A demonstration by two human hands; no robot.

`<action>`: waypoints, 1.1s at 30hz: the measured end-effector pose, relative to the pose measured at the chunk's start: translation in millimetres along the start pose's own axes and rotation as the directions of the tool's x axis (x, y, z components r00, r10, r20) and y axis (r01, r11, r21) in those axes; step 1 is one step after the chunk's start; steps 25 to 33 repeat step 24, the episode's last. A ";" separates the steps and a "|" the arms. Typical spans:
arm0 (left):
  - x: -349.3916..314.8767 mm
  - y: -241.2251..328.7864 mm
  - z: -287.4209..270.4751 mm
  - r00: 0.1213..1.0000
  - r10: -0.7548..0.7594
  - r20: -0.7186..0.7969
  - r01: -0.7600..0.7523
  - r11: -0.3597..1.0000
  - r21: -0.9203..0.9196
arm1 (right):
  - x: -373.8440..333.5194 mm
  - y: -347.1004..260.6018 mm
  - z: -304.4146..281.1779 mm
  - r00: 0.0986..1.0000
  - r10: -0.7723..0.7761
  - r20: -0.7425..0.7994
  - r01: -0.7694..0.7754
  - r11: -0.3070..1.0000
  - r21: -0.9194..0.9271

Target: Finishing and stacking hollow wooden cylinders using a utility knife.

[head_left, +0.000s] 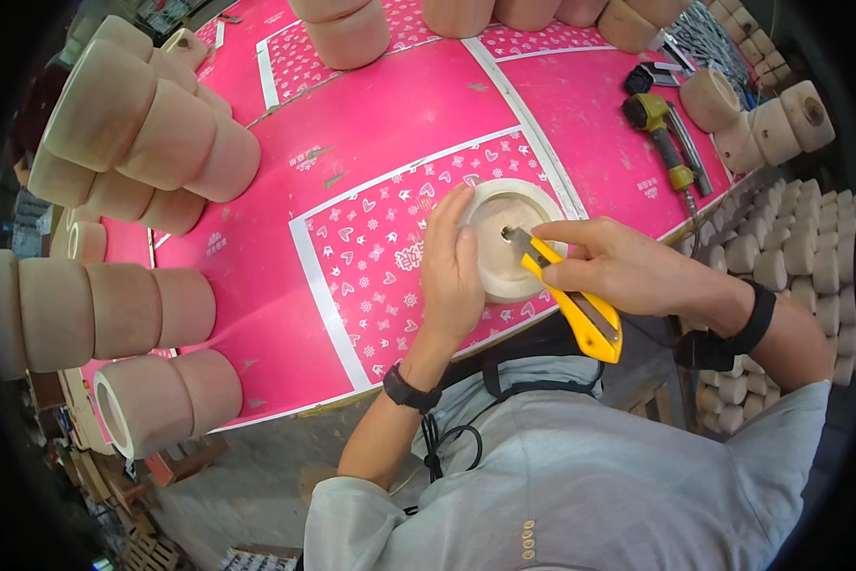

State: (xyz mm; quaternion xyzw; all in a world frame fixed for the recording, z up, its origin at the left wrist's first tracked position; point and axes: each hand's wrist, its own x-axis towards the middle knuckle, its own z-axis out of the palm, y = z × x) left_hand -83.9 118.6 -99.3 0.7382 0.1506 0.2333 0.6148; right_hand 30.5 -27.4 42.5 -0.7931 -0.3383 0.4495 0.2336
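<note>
A pale beige, round hollow piece (490, 215) with a raised rim sits on the pink sheeting near the table's front edge, its open side facing up. My left hand (450, 271) curls around its left side, thumb against the rim. In my right hand (618, 266) is a yellow utility knife (591, 325), pinched between thumb and fingers near its metal front end. The knife's tip rests at a small dark hole in the middle of the piece's floor. Whether the blade is inside the hole is too small to tell.
Similar round pieces (152, 124) are stacked along the left side, with others (347, 36) at the far edge. At the right lie a yellow-and-black air tool (661, 138) with a hose and a black tool (651, 78). Many more pieces (780, 247) are piled beyond the right edge.
</note>
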 end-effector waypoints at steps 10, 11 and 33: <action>-1.4 -2.5 -1.8 0.979 0.113 -0.170 -0.105 0.993 0.059 | -17.9 -0.9 2.4 0.999 0.027 -0.023 -0.026 0.998 0.061; 3.4 -3.6 -6.0 0.987 0.130 -0.096 -0.124 0.990 0.063 | -17.9 0.5 3.5 0.999 0.040 -0.025 -0.038 0.997 0.074; -23.2 -4.1 22.9 0.961 0.140 -0.240 -0.111 0.985 0.131 | -17.2 17.3 42.3 0.989 0.127 -0.073 -0.091 0.921 0.378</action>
